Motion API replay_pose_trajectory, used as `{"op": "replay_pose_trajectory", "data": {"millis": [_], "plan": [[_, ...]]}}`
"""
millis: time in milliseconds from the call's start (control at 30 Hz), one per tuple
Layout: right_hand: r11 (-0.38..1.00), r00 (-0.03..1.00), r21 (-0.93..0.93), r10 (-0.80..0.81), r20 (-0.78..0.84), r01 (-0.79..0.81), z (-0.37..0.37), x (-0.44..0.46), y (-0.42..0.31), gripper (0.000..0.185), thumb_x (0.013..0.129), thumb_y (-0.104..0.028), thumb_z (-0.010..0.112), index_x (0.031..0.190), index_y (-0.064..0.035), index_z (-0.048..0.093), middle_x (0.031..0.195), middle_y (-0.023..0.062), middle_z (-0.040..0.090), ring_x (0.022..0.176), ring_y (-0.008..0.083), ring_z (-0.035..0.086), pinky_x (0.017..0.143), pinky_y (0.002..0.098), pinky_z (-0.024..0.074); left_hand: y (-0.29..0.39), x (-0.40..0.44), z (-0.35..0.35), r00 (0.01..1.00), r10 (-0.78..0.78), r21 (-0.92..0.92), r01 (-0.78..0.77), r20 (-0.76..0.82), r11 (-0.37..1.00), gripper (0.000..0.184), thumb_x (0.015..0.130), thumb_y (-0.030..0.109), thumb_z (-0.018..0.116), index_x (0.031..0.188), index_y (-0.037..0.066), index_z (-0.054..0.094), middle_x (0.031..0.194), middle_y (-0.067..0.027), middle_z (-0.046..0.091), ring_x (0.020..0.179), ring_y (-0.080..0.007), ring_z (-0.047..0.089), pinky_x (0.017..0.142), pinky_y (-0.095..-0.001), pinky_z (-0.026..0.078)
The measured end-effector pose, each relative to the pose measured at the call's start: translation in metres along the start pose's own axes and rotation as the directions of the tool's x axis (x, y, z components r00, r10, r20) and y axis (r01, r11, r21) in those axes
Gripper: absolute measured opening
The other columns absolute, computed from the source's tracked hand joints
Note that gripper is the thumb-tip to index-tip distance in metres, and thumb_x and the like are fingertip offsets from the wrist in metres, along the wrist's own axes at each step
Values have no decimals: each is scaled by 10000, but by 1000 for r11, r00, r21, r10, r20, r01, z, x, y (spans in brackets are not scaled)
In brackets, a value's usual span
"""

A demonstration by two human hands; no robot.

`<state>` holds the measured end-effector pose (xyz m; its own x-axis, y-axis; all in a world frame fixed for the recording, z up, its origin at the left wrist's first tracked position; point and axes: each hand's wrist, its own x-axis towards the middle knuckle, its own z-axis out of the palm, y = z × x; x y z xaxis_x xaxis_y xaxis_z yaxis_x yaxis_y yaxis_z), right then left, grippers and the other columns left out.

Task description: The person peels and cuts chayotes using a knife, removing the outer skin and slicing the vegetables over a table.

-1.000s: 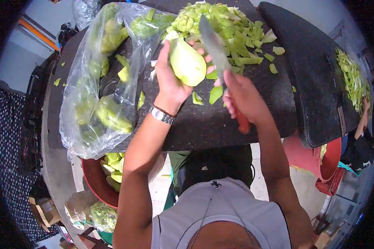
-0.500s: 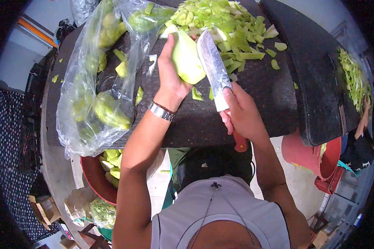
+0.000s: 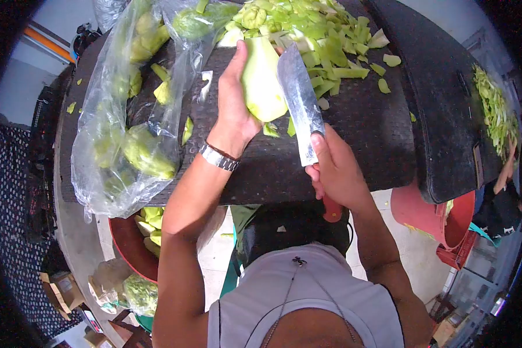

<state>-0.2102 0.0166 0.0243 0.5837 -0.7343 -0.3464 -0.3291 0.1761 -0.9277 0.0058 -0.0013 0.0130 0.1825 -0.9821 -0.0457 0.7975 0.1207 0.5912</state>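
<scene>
Over the dark table, my left hand [image 3: 236, 110] is closed around a peeled pale green vegetable [image 3: 262, 81], its thumb along the left side. In my right hand [image 3: 337, 165] is a broad knife [image 3: 300, 95] with a red handle, fingers wrapped round the grip. The blade points away from me and lies close along the vegetable's right side; whether they touch is unclear. Green peelings [image 3: 325, 40] are heaped just beyond both hands. To the left, a clear plastic bag [image 3: 93, 168] holds several unpeeled green vegetables [image 3: 148, 153].
The dark table [image 3: 365, 139] has scattered scraps on it. A black board [image 3: 441, 116] stands at the right, with shredded greens [image 3: 493, 110] beyond. Below the table edge are a red tub [image 3: 127, 243] of peeled pieces at left and a red bucket [image 3: 417, 214] at right.
The knife has come down and turned so its flat face shows beside the vegetable. My right hand has moved lower, toward my body. My left hand still holds the vegetable.
</scene>
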Motion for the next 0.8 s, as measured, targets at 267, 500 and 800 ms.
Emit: {"op": "replay_pose_trajectory", "data": {"millis": [267,500,800], "plan": [[996,998,58,-66,-1,66,5,12,11,278,1130,-310,354,1177,-75,494,631,-3,456,422,82,432,402,264,425,-9,-4,6,999,-39,24,40,-34,999,532,1056,525,485,1276,57,607,1113,-98,726,954,-212,737,839,-372,618],[984,998,167,-66,4,65,3,21,1,260,1115,-301,390,1147,-56,473,648,50,496,421,133,488,383,310,431,-23,-11,14,986,-156,23,154,62,988,657,1044,606,425,1302,17,554,1072,-167,708,902,-315,737,836,-448,616],[969,999,246,-37,32,28,2,34,-4,268,1120,-332,378,1140,-83,476,614,14,474,411,107,449,369,296,419,-18,-11,15,995,-85,60,88,-60,994,463,1061,434,518,1257,25,608,1081,-111,716,946,-218,717,850,-366,587]]}}
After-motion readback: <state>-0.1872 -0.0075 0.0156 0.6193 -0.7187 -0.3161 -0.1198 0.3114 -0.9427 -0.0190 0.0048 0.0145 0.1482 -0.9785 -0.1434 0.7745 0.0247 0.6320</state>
